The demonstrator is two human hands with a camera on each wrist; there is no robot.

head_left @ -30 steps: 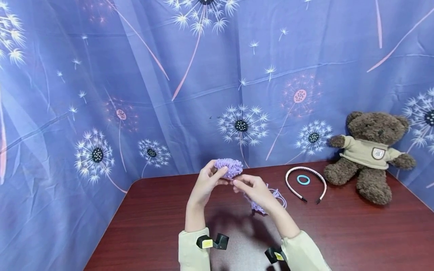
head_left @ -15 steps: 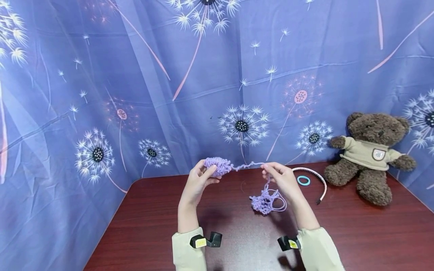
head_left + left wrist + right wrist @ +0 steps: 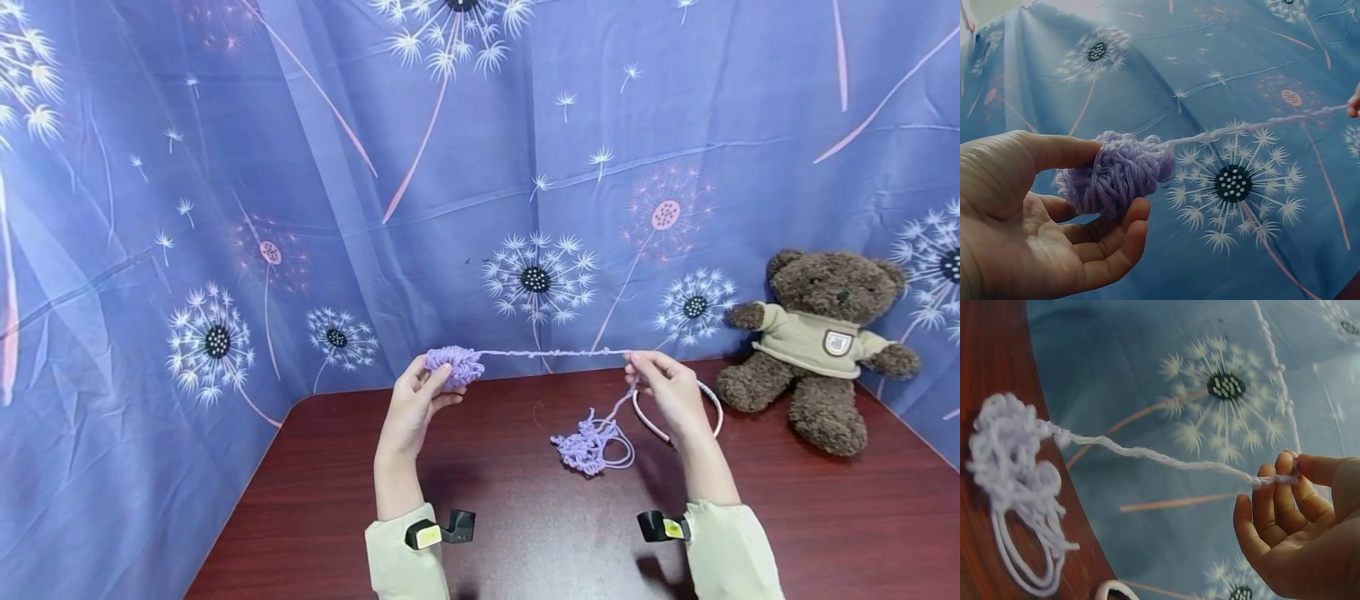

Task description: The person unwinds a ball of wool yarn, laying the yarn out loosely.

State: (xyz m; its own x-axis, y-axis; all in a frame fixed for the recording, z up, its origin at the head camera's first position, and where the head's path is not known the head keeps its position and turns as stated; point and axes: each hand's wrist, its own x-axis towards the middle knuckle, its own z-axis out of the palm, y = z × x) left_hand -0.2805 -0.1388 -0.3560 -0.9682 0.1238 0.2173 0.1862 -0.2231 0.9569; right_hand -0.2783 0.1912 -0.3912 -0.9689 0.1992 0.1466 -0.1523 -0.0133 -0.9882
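A wound ball of purple yarn (image 3: 456, 367) is gripped between the thumb and fingers of my left hand (image 3: 411, 408). From the ball a yarn strand (image 3: 555, 353) runs straight across to my right hand (image 3: 672, 396), whose thumb and fingertips pinch it. In the right wrist view the strand bends at the pinch and slopes down to a loose heap of purple yarn (image 3: 1016, 456). That heap lies on the table below and between the hands, with a loop at its right side.
A white headband (image 3: 709, 398) lies behind my right hand, partly covered by it. A brown teddy bear (image 3: 813, 329) in a beige top sits at the table's back right. A blue curtain with dandelions (image 3: 420, 275) hangs behind the dark red table (image 3: 315, 500).
My hands started close together at the ball and have moved apart, left hand leftward and right hand rightward. The strand between them has lengthened and pulled straight. The right hand now covers the turquoise ring.
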